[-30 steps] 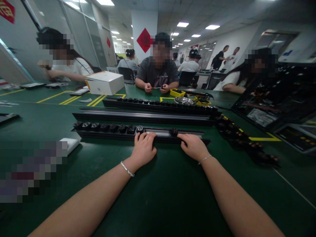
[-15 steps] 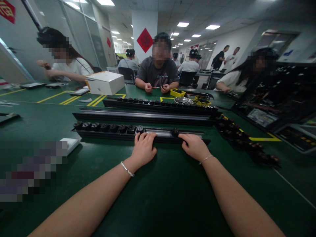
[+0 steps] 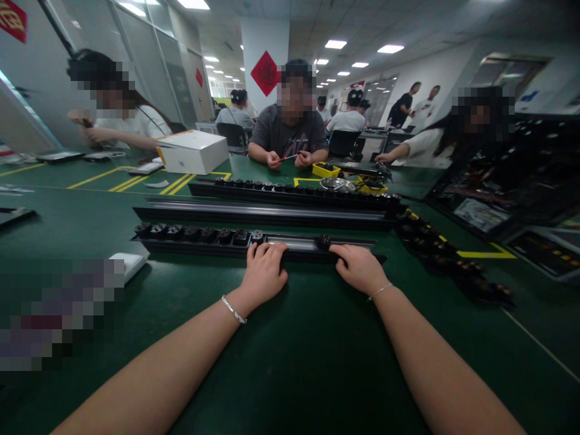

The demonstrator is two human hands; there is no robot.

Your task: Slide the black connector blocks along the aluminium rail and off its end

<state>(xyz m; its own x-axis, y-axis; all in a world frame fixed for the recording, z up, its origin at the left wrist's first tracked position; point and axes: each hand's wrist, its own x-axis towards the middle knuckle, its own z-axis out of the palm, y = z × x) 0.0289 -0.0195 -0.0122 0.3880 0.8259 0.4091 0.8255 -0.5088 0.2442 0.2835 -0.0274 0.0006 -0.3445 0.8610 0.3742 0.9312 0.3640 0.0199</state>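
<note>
Both the left hand and right hand press curled fingers onto the near black rail, the loose module between them; steady, even pressure likely keeps it aligned.

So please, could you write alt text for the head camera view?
Both hands, left hand and right hand, rest on a long black rail holding a row of black socket modules on a green table. Two more rails lie behind; co-workers sit opposite.
</note>
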